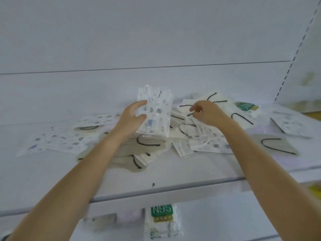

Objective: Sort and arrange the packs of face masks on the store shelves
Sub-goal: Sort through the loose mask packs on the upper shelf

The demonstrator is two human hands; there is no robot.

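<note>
A loose heap of face-mask packs [173, 136] lies on a white store shelf [199, 169], and everything else is placed from that heap.

Over the heap's left half, the left hand [133, 117] grips a clear plastic pack of white masks with a blue-grey speckled print [156, 110]. The thumb is on the pack's front and the fingers are wrapped round its left edge. The pack stands upright, with its lower edge just above the heap.

Over the heap's right half, the right hand [206, 113] reaches down with curled fingers, the tips at a white pack with black ear loops [189, 105]. I cannot tell whether it has actually pinched the wrapper.

At the near side of the heap lie flat beige masks with black loops [147, 145]. To its left, more speckled-print packs [57, 141] are spread flat on the shelf. To its right lie another beige mask with a black loop [278, 145] and one more speckled pack [293, 125]. Behind the heap on the right sits a white pack with a green N95 label [246, 106].

Below the heap, on the lower shelf [225, 216], is a second green-labelled N95 pack [161, 221].
</note>
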